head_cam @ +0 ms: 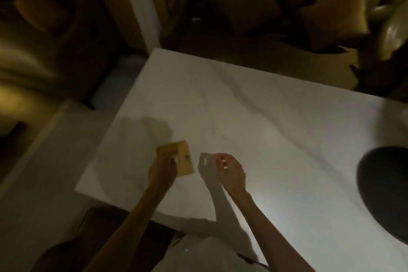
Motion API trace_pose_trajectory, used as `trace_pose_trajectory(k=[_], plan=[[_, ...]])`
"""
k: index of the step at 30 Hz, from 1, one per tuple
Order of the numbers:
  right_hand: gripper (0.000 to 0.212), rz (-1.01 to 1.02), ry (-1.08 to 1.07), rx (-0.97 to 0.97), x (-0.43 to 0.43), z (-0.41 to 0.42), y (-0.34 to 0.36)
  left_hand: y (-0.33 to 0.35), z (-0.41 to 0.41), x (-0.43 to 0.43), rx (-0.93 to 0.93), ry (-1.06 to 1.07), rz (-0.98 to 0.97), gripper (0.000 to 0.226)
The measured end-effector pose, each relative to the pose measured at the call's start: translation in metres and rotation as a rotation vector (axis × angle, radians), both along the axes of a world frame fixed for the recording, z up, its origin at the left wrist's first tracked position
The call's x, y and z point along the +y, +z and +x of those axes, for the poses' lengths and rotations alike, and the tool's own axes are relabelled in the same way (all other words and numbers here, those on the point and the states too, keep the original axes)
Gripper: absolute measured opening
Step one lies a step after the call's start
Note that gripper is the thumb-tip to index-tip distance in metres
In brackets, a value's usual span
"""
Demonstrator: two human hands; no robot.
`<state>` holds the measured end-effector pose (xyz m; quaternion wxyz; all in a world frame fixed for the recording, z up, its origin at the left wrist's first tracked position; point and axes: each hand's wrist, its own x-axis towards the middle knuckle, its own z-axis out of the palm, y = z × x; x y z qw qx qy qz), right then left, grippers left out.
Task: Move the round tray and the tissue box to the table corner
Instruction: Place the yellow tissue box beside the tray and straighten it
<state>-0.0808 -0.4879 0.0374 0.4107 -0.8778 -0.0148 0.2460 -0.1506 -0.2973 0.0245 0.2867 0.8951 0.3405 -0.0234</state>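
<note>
My left hand (162,169) grips a tan, wood-coloured tissue box (180,157) and holds it tilted above the near left part of the white table (254,117); its shadow falls on the cloth to the left. My right hand (231,171) hovers just right of the box, fingers loosely curled, holding nothing. A dark round tray (384,190) lies at the table's right side, partly cut off by the frame edge. The picture is dim and blurred.
The table's far left corner (156,51) points toward a white pillar. Dark sofas with golden cushions (333,15) stand beyond the far edge. A dark chair (99,227) sits below the near left edge, beside pale floor.
</note>
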Motion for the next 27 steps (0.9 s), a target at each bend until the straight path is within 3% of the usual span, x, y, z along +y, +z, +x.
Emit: trace_pose_trajectory(k=[5,10,15,23,27], plan=[[0.024,0.034,0.051,0.096,0.081,-0.034,0.024,-0.032,-0.034,0.071,0.097,-0.006,-0.134,0.042],[0.033,-0.015,0.003,0.069,0.11,-0.036,-0.022,-0.058,-0.036,0.098,0.112,0.009,-0.263,0.04],[0.02,-0.006,0.044,0.073,0.119,-0.025,-0.043,-0.066,-0.026,0.106,0.164,0.02,-0.453,0.046],[0.071,0.006,0.1,0.134,0.13,-0.016,-0.06,-0.07,-0.003,0.104,0.159,-0.041,-0.678,0.057],[0.068,-0.038,0.098,0.17,0.135,-0.008,-0.059,-0.062,0.006,0.101,0.277,-0.074,-0.689,0.078]])
